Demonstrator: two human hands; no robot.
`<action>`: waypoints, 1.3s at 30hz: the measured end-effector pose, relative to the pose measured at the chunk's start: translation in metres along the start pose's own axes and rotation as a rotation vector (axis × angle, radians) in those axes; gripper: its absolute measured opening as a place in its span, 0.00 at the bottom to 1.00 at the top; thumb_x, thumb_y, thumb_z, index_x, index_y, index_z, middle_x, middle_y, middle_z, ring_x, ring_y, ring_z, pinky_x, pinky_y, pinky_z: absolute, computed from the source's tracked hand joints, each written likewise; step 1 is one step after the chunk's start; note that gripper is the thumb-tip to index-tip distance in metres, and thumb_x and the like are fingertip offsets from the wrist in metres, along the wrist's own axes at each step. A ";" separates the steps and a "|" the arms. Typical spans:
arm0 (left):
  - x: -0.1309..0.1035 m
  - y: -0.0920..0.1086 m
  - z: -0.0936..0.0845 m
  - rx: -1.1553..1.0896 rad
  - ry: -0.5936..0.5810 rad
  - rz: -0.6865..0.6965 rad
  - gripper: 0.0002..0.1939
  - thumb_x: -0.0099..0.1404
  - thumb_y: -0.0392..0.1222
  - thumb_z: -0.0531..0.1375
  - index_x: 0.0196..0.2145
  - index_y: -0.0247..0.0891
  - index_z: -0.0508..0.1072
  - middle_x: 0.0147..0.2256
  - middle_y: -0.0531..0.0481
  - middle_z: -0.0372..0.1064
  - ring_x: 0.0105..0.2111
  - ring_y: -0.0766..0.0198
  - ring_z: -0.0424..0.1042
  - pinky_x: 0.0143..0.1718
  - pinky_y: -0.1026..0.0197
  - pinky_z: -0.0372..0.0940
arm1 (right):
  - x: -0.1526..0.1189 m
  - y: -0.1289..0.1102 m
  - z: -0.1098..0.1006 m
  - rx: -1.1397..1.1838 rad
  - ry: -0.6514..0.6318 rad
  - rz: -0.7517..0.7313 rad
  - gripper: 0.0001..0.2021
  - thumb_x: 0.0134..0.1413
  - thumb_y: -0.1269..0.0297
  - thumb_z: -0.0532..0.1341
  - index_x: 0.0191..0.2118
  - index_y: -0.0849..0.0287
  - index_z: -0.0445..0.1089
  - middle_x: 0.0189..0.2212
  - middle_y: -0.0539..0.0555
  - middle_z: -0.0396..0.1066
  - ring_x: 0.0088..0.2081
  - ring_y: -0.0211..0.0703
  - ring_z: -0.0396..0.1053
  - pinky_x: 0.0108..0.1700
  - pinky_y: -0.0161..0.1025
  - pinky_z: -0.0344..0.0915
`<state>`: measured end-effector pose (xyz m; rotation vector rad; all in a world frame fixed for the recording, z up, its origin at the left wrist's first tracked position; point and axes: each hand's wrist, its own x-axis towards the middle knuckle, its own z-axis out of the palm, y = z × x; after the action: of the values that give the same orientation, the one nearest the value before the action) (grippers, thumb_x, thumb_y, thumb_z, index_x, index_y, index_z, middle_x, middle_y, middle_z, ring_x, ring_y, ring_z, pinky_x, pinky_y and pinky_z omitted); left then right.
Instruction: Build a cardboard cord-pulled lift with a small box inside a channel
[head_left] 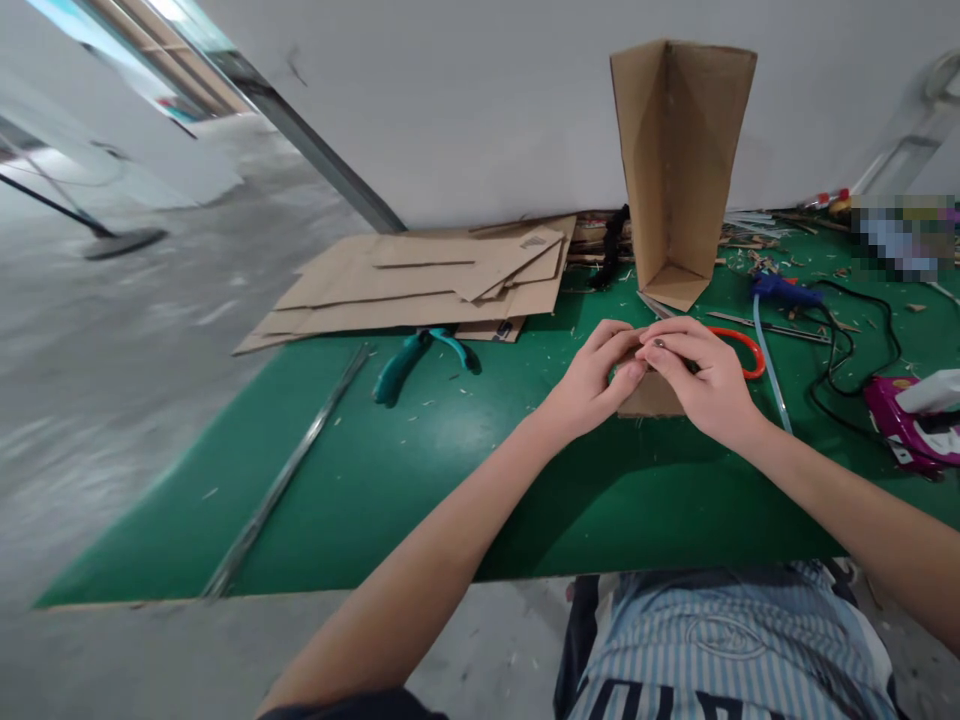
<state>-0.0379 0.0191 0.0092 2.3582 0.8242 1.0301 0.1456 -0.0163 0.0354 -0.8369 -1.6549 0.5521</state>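
Observation:
My left hand (600, 380) and my right hand (705, 380) meet over the green table, fingertips close together. Between and beneath them is a small brown cardboard piece (649, 398), partly covered by the fingers. The left fingers are closed at its upper left edge. My right thumb and forefinger pinch a small, dark, round-ended thing (658, 343); the rest of it is hidden, so its kind is unclear. Just behind the right hand lie orange-handled scissors (754, 352), their blades pointing away. A tall folded cardboard form (694, 150) stands upright beyond my hands.
Flat cardboard sheets (360, 285) are stacked at the back left. Teal pliers (405, 368) and a bundle of thin wires (292, 465) lie left. On the right are a blue glue gun (784, 290) with its cord, a utility knife (780, 326) and a magenta device (896, 425).

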 end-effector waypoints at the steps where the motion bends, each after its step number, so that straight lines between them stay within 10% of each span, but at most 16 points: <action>1: 0.000 0.001 -0.001 0.028 0.003 0.002 0.25 0.71 0.59 0.50 0.54 0.39 0.71 0.47 0.40 0.65 0.50 0.53 0.66 0.53 0.49 0.66 | 0.003 -0.003 -0.003 -0.003 0.007 -0.006 0.15 0.65 0.52 0.58 0.33 0.53 0.76 0.39 0.53 0.77 0.45 0.44 0.74 0.50 0.48 0.72; 25: 0.007 0.042 -0.035 0.216 0.359 0.112 0.24 0.69 0.56 0.56 0.54 0.40 0.75 0.46 0.42 0.69 0.47 0.55 0.70 0.47 0.53 0.70 | 0.046 -0.077 -0.003 -0.166 -0.025 -0.214 0.17 0.71 0.55 0.50 0.32 0.55 0.69 0.38 0.52 0.72 0.43 0.41 0.72 0.50 0.44 0.70; 39: 0.010 0.047 -0.039 0.029 0.160 0.042 0.26 0.70 0.58 0.53 0.50 0.36 0.78 0.42 0.40 0.72 0.39 0.60 0.72 0.39 0.57 0.71 | 0.057 -0.067 -0.010 0.151 -0.161 0.086 0.19 0.65 0.47 0.57 0.32 0.57 0.71 0.32 0.51 0.72 0.38 0.39 0.72 0.42 0.38 0.70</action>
<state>-0.0461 -0.0020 0.0665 2.3490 0.8554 1.2455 0.1337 -0.0153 0.1230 -0.7712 -1.7046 0.8124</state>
